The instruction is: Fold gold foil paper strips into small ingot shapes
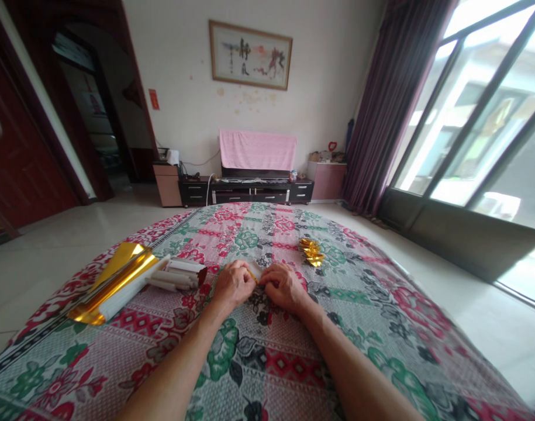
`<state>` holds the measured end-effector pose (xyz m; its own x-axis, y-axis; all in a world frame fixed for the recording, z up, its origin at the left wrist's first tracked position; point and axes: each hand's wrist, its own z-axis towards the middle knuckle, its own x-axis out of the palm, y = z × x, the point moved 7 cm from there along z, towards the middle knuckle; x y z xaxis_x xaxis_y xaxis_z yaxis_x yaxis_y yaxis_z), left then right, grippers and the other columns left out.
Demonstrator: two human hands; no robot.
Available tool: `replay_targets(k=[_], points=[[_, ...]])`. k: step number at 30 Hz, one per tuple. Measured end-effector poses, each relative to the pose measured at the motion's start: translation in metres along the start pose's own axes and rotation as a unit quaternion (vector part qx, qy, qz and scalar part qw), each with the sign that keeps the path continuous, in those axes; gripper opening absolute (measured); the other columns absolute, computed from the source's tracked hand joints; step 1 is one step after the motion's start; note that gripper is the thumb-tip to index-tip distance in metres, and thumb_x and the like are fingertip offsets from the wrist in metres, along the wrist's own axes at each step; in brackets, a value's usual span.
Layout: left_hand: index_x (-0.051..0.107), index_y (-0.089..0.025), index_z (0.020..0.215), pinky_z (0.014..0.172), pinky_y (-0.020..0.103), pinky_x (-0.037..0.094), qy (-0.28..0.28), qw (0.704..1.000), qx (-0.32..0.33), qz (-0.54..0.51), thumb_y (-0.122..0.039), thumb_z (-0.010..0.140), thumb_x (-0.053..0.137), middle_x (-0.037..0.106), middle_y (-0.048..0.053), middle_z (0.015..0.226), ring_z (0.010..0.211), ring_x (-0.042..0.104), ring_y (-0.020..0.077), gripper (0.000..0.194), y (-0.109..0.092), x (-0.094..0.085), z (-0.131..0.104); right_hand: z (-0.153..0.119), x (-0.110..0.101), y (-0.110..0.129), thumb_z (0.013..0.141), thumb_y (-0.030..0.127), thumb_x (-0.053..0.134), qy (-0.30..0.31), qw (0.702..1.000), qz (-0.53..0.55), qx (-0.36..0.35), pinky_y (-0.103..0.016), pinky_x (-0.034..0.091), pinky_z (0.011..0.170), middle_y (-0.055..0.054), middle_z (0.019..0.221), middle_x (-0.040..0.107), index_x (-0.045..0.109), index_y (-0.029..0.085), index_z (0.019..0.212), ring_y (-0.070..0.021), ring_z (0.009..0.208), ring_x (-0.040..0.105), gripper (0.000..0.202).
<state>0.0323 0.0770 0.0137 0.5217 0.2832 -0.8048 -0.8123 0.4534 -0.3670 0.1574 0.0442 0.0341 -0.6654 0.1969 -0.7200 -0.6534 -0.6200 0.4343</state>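
Note:
A small piece of gold foil paper [255, 271], its pale side partly showing, lies between my two hands over the middle of the table. My left hand [234, 283] pinches its left edge with closed fingers. On the other side, my right hand [283, 285] has its fingers bent and pressed together on the same paper. Most of the piece is hidden by my fingers. Several folded gold paper pieces [311, 252] sit in a small cluster beyond my right hand. Left of my left hand lies a bundle of white rolled paper [175, 275].
Gold foil sheets [123, 272], partly rolled, lie on the left of the round table. A floral tablecloth [289, 365] covers it. Beyond stand a low black cabinet [236, 193] and a pink cloth [258, 149] draped over a screen. Windows [482, 117] are at the right.

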Motion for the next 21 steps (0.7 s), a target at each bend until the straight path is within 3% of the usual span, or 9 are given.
replay_targets(k=[8,21], points=[[0.058,-0.018,0.052,0.083,0.033,0.044,-0.003,1.000,0.008,0.003,-0.015,0.068,0.053,0.063,0.005,0.094,0.086,0.056,0.0178,0.017,-0.0010,-0.0011,-0.0002,-0.0024,-0.0004,0.0051,0.069,0.008,0.050,0.022,0.999,-0.028,-0.016,-0.030,0.037,0.081,0.000,0.085,0.065,0.070,0.026,0.088,-0.0155,0.083,0.056,0.033],[0.058,-0.018,0.053,0.084,0.032,0.044,-0.013,1.000,-0.004,-0.014,-0.014,0.068,0.054,0.064,0.005,0.094,0.087,0.056,0.0179,0.016,0.0042,0.0020,0.0004,-0.0034,0.0027,0.0060,0.069,0.008,0.053,0.020,0.998,-0.053,-0.031,-0.033,0.035,0.082,0.000,0.085,0.065,0.072,0.028,0.085,-0.0159,0.083,0.055,0.031]])
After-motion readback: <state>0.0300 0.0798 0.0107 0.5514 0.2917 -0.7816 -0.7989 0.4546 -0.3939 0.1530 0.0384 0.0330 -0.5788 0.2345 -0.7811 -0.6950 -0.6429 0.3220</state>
